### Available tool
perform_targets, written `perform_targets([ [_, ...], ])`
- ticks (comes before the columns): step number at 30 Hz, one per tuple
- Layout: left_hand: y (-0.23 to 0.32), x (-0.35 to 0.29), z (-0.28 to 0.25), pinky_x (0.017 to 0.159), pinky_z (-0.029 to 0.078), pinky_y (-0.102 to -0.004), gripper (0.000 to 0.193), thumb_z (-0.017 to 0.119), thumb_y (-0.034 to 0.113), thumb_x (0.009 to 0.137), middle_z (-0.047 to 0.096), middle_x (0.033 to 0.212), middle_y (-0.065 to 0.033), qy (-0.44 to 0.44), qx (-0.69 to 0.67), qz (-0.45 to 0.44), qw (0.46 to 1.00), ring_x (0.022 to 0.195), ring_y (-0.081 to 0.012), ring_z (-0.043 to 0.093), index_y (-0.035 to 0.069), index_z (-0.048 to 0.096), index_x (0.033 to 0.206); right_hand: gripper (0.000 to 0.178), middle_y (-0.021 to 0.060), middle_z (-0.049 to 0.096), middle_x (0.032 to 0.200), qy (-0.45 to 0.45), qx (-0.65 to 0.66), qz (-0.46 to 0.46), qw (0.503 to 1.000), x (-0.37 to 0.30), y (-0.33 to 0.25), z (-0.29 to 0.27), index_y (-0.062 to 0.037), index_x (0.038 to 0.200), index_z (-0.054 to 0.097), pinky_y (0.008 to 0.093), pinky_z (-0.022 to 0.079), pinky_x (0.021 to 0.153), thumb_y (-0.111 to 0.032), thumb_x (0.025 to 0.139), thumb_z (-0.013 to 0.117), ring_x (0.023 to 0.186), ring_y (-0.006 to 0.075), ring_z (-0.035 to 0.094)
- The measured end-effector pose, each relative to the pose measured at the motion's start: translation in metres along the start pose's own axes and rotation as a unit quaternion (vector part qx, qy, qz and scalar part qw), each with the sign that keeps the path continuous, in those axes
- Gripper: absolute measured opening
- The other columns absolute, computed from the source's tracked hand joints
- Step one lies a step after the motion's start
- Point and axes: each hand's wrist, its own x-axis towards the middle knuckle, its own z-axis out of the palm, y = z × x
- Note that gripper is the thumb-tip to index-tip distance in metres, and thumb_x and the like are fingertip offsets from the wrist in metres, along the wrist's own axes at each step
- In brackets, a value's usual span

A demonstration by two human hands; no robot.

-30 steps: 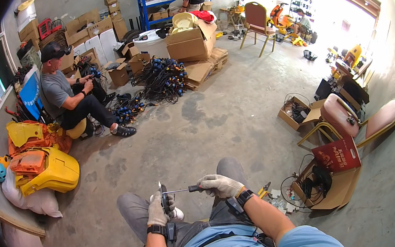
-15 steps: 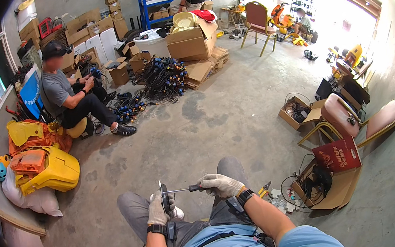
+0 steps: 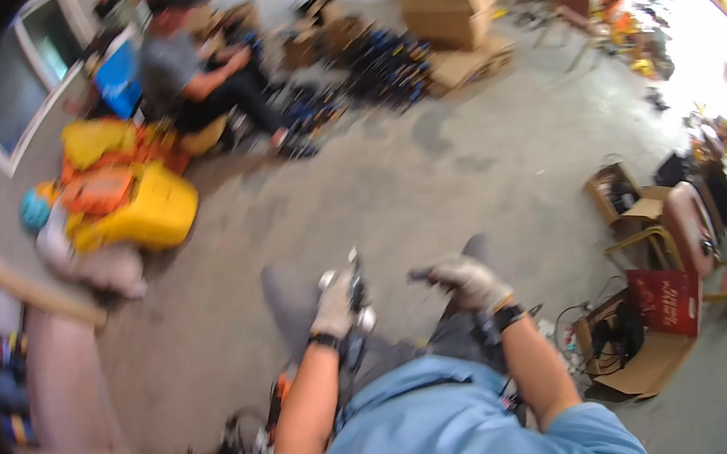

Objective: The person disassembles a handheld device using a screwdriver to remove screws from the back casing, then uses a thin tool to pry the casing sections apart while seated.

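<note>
The dark part (image 3: 357, 293) is above my legs (image 3: 286, 302), in my left grip (image 3: 334, 310), which is clamped around its side. My right grip (image 3: 472, 284) is closed on the screwdriver (image 3: 424, 274), apart from this part; blur hides the far end. If my left grip loosens, the part could fall to the concrete floor (image 3: 360, 200).

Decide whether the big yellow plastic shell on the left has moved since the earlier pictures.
No. The yellow plastic shell still lies beside the pale sack; both slid up and right across the picture together, so the camera moved.
</note>
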Motion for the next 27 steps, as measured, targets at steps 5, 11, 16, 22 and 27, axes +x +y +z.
perform_targets([
  [5, 0.007, 0.01, 0.01, 0.05, 0.051, -0.0262, 0.044, 0.049, 0.043, 0.108, 0.07, 0.078, -0.0053, 0.051, -0.146, -0.173, 0.973, 0.056, -0.014, 0.063, 0.003, 0.068, 0.103, 0.032, 0.0075, 0.066, 0.092, 0.025, 0.29, 0.18, 0.94, 0.007, 0.002, -0.006, -0.0023, 0.12, 0.066, 0.0252, 0.044, 0.059, -0.025, 0.098, 0.071, 0.066, 0.0107, 0.052],
  [11, 0.006, 0.004, -0.001, 0.052, 0.054, -0.026, 0.046, 0.046, 0.043, 0.11, 0.071, 0.08, -0.006, 0.075, -0.138, -0.168, 0.973, 0.058, -0.0137, 0.066, 0.002, 0.067, 0.109, 0.03, 0.0093, 0.066, 0.093, 0.013, 0.294, 0.196, 0.935, 0.011, 0.007, 0.002, -0.0026, 0.119, 0.064, 0.0251, 0.044, 0.058, -0.024, 0.099, 0.071, 0.067, 0.0107, 0.052],
  [16, 0.004, 0.001, -0.003, 0.054, 0.056, -0.0259, 0.044, 0.045, 0.042, 0.111, 0.072, 0.086, -0.0073, 0.057, -0.147, -0.155, 0.975, 0.061, -0.0134, 0.067, 0.002, 0.063, 0.12, 0.029, 0.0048, 0.063, 0.093, 0.023, 0.286, 0.199, 0.937, 0.007, 0.0, 0.005, -0.0027, 0.116, 0.066, 0.0252, 0.044, 0.061, -0.023, 0.097, 0.073, 0.068, 0.0102, 0.054],
  [22, 0.006, 0.0, 0.0, 0.055, 0.057, -0.0257, 0.042, 0.047, 0.041, 0.111, 0.071, 0.087, -0.0077, 0.056, -0.136, -0.154, 0.977, 0.062, -0.0139, 0.067, 0.006, 0.057, 0.131, 0.028, 0.0045, 0.062, 0.095, 0.026, 0.274, 0.204, 0.939, 0.006, 0.001, 0.004, -0.003, 0.116, 0.066, 0.0252, 0.044, 0.061, -0.022, 0.097, 0.073, 0.069, 0.0103, 0.054],
  [27, 0.004, 0.003, -0.001, 0.057, 0.059, -0.0269, 0.043, 0.049, 0.04, 0.11, 0.071, 0.089, -0.0094, 0.046, -0.142, -0.135, 0.98, 0.065, -0.0147, 0.068, 0.004, 0.054, 0.133, 0.026, 0.0075, 0.064, 0.095, 0.029, 0.277, 0.204, 0.939, 0.008, 0.002, 0.004, -0.0031, 0.115, 0.064, 0.0256, 0.043, 0.059, -0.021, 0.098, 0.072, 0.069, 0.011, 0.053],
])
